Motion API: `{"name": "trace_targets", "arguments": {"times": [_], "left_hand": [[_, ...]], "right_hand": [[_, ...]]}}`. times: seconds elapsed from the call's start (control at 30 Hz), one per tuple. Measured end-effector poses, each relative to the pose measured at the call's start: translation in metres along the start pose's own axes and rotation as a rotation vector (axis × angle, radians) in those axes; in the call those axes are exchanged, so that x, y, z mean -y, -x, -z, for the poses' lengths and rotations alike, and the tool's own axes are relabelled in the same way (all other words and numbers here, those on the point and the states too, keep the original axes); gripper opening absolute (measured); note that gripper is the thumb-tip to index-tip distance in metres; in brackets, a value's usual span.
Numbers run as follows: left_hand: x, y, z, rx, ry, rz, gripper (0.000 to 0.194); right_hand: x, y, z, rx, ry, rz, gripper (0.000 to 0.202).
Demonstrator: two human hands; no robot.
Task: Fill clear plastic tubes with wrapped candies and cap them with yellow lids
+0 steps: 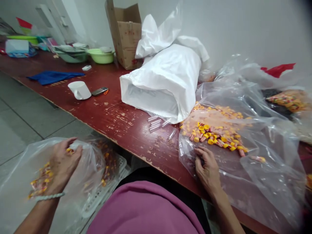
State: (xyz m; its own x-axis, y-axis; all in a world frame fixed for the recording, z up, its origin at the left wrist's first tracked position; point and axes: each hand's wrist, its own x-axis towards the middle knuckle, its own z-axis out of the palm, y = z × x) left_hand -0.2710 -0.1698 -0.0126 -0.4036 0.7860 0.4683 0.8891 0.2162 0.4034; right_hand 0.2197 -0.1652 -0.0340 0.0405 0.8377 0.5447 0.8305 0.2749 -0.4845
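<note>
Over a large clear plastic bag (80,182) at the lower left, my left hand (62,159) curls its fingers around a small yellow-capped piece (70,150), slightly blurred. More yellow-capped pieces (44,178) show inside that bag. On the table, my right hand (207,167) rests at the near edge of another clear plastic bag (265,139). Its thumb and fingers are bent together, and a dark spot between them is unclear. Just beyond lies a heap of small patterned pieces with yellow caps (216,135). Several empty clear tubes (155,124) lie left of the heap.
A white sack (168,74) lies on the worn red table (117,120), its mouth facing me. A cardboard box (129,42) stands behind. Further left are a white mug (79,90), a phone-like device (99,91), a blue cloth (55,77) and basins (101,57). A white basket (97,198) sits below.
</note>
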Motion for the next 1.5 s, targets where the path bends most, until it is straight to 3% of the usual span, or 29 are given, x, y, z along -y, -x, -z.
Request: {"name": "trace_targets", "arguments": {"times": [0.1, 0.23, 0.3, 0.37, 0.43, 0.53, 0.73, 0.83, 1.0, 1.13, 1.27, 1.37, 1.5], "left_hand": [[-0.081, -0.002, -0.027, -0.038, 0.189, -0.305, 0.019], [-0.18, 0.004, -0.068, 0.161, 0.277, -0.535, 0.021], [-0.21, 0.006, -0.085, 0.237, 0.173, -0.564, 0.027], [-0.225, 0.007, -0.097, 0.287, 0.071, -0.563, 0.031], [-0.227, 0.006, -0.105, 0.312, 0.041, -0.558, 0.03], [-0.218, 0.005, -0.106, 0.331, 0.172, -0.57, 0.025], [-0.21, 0.01, -0.086, 0.394, 0.588, -0.492, 0.017], [-0.216, 0.011, -0.085, 0.453, 0.624, -0.519, 0.015], [-0.232, 0.016, -0.102, 0.521, 0.71, -0.61, 0.019], [-0.24, 0.027, -0.106, 0.583, 0.774, -0.45, 0.021], [-0.242, 0.034, -0.102, 0.755, 0.945, -0.324, 0.027], [-0.242, 0.037, -0.104, 0.848, 1.061, -0.235, 0.036], [-0.245, 0.043, -0.107, 0.921, 1.304, -0.029, 0.036]], "right_hand": [[0.017, -0.014, -0.006, -0.021, 0.038, 0.067, 0.027], [0.043, -0.048, -0.029, 0.04, 0.084, 0.095, 0.027], [0.052, -0.067, -0.044, 0.083, 0.152, 0.061, 0.028], [0.056, -0.083, -0.058, 0.132, 0.233, 0.008, 0.03], [0.056, -0.093, -0.069, 0.172, 0.303, -0.029, 0.032], [0.056, -0.099, -0.076, 0.23, 0.331, -0.052, 0.033], [0.063, -0.095, -0.075, 0.371, 0.168, -0.178, 0.028], [0.065, -0.088, -0.076, 0.368, 0.083, -0.13, 0.026], [0.066, -0.071, -0.074, 0.314, -0.058, -0.133, 0.03], [0.07, -0.057, -0.074, 0.174, -0.421, -0.303, 0.028], [0.073, -0.048, -0.078, 0.086, -0.726, -0.4, 0.026], [0.074, -0.046, -0.076, 0.079, -0.735, -0.381, 0.023], [0.074, -0.046, -0.059, 0.045, -0.533, -0.169, 0.02]]}}
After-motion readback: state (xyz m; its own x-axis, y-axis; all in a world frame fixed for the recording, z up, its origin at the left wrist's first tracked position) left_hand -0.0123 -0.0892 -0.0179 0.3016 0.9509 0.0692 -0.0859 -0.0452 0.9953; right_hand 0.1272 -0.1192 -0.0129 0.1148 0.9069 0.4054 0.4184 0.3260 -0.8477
